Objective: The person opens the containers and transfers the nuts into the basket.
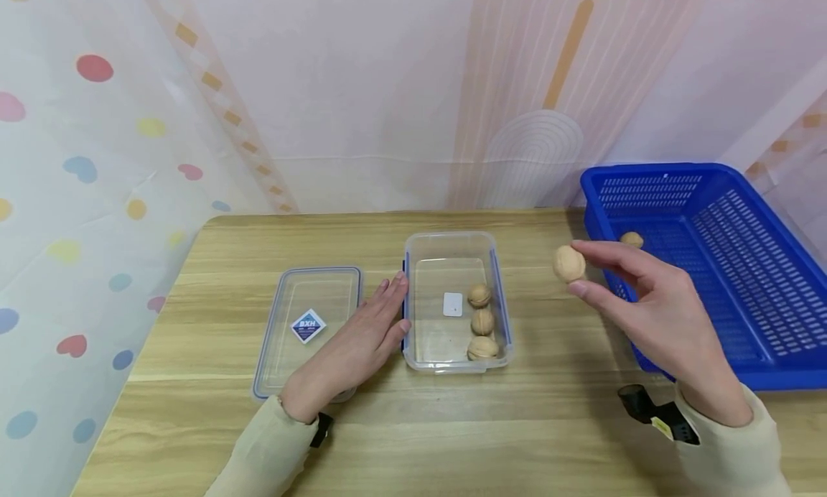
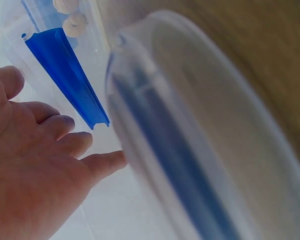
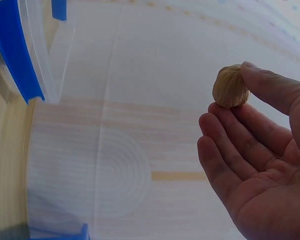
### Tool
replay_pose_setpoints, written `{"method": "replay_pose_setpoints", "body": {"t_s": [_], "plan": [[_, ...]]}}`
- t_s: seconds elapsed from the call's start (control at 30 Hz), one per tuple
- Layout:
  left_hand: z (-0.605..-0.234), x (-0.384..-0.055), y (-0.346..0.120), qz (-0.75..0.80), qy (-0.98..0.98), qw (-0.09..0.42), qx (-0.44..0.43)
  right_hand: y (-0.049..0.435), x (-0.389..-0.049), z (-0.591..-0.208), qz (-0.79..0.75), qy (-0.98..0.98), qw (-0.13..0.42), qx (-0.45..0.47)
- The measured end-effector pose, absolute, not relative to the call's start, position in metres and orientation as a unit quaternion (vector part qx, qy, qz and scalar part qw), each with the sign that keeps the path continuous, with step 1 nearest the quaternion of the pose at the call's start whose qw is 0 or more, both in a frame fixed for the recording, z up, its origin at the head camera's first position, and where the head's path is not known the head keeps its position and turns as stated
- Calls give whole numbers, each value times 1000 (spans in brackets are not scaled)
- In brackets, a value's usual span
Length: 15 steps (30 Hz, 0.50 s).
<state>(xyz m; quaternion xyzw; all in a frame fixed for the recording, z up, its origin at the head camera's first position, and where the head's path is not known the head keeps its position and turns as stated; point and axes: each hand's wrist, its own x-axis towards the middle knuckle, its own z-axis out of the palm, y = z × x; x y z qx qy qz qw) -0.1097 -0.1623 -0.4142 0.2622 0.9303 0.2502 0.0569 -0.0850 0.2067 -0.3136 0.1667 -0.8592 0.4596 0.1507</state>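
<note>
Right hand pinching walnut, long axis near upright, clear only in right wrist view, left hand straight-fingered against box

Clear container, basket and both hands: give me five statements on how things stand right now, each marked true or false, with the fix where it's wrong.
1. The right hand pinches a walnut between thumb and fingers. True.
2. The lid is fitted on the clear container. False: the lid lies on the table, beside the open clear container.
3. The left hand is at the container's side nearer the lid. True.
4. The container has no walnuts in it. False: three walnuts show in it.
5. A loose walnut shows inside the blue basket. True.
</note>
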Motion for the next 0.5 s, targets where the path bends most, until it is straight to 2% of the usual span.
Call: {"method": "replay_pose_setpoints", "body": {"t_s": [0.5], "plan": [[-414, -110, -162, 250, 931, 63, 260, 247, -74, -313, 419, -882, 187, 106]]}}
